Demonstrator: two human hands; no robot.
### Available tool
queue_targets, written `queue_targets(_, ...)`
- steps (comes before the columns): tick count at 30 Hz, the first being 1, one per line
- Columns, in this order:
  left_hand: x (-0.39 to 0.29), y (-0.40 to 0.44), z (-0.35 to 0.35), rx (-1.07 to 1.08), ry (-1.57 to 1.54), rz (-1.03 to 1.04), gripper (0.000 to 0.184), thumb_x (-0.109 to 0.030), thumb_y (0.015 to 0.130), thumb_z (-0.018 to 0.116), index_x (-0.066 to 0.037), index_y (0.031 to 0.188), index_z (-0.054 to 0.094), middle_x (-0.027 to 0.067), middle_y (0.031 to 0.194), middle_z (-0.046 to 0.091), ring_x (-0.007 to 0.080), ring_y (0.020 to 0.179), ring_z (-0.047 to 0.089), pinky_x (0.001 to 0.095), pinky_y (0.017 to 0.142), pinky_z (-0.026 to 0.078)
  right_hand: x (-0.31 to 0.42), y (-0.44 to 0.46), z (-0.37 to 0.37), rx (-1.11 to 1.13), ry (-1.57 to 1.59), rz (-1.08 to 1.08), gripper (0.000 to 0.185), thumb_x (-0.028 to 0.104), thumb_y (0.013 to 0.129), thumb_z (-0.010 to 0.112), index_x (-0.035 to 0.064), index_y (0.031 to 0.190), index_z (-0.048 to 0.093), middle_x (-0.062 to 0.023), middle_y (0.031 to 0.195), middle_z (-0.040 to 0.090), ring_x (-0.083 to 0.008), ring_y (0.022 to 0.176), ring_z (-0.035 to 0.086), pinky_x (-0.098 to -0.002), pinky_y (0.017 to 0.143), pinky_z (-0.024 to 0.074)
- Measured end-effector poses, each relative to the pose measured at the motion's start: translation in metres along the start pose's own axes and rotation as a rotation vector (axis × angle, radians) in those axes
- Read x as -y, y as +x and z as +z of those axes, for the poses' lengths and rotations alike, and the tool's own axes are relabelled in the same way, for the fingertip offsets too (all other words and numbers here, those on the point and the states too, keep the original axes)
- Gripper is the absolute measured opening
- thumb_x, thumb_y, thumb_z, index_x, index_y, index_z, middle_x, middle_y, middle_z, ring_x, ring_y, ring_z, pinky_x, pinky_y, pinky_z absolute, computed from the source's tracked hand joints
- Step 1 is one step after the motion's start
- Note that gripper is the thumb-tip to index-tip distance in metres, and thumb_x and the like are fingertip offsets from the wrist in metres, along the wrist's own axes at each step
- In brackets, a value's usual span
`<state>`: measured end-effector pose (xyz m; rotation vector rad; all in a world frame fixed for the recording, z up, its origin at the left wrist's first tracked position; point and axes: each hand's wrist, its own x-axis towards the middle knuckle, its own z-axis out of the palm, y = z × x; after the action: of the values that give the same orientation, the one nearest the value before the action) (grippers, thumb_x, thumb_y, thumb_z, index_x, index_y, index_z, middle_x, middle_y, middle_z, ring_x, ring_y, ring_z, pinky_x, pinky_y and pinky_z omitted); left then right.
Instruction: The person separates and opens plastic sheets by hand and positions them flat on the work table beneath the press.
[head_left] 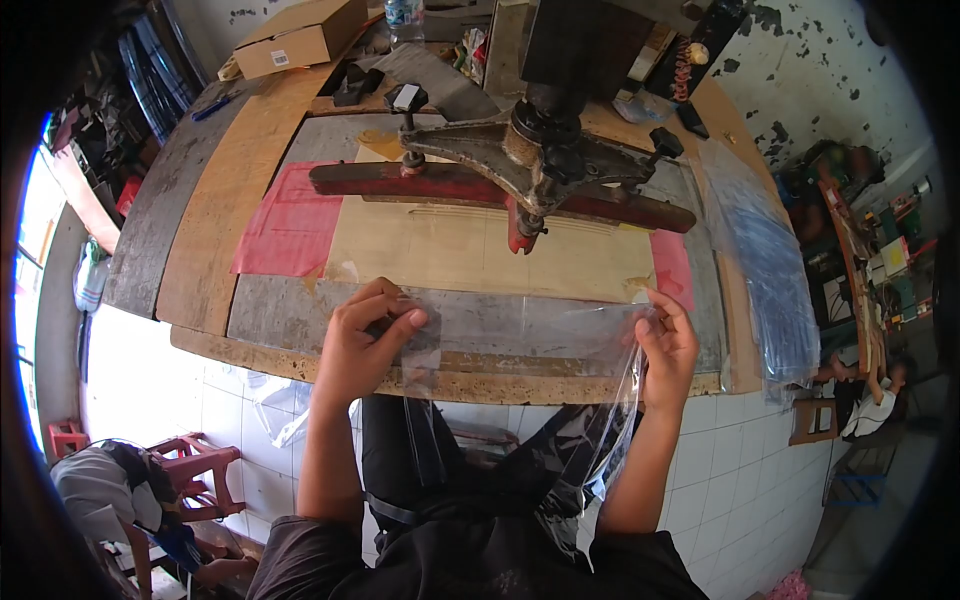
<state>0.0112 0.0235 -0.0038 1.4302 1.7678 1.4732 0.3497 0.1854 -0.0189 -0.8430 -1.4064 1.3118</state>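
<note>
A clear plastic sheet (pixel 530 335) is stretched between my two hands over the table's front edge, its lower part hanging toward my lap. My left hand (pixel 368 335) pinches it near the left end, thumb against fingers. At the other end my right hand (pixel 665 345) grips the sheet between thumb and fingers. Just beyond my hands, a cream-coloured board (pixel 480 262) with pink pieces (pixel 285 225) at its sides lies on the grey metal plate (pixel 290 310). Above the board stands a press head (pixel 545 150) with a red bar (pixel 370 183).
At right lies a stack of clear plastic sheets (pixel 770 290). A cardboard box (pixel 300 38), a bottle (pixel 404 20) and a blue pen (pixel 211 108) are toward the back left. One person (pixel 110 490) is low at left beside a red stool (pixel 205 470); another (pixel 872 405) is far right.
</note>
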Motion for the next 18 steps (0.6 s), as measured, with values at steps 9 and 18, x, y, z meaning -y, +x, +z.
queue_targets(9, 0.003, -0.004, 0.001, -0.030, -0.059, -0.116, 0.019, -0.013, 0.095, 0.077, 0.001, 0.105, 0.070, 0.0037, 0.089, 0.066, 0.0123, 0.075, 0.060, 0.0275, 0.069, 0.047, -0.002, 0.002, -0.009, 0.089, -0.027, 0.024, 0.040, 0.005, 0.099, 0.072, 0.0001, 0.137, 0.062, -0.0034, 0.109, 0.064, -0.0103, 0.097, 0.065, -0.0264, 0.076, 0.0574)
queue_targets(18, -0.003, -0.010, 0.006, -0.097, -0.288, 0.186, 0.054, -0.044, 0.095, 0.075, 0.001, 0.122, 0.064, 0.0105, 0.108, 0.069, 0.0189, 0.092, 0.065, 0.0330, 0.083, 0.051, 0.043, -0.039, -0.104, -0.368, -0.084, -0.278, 0.045, 0.024, 0.094, 0.073, 0.0053, 0.133, 0.063, -0.0010, 0.104, 0.064, -0.0104, 0.091, 0.060, -0.0251, 0.075, 0.0508)
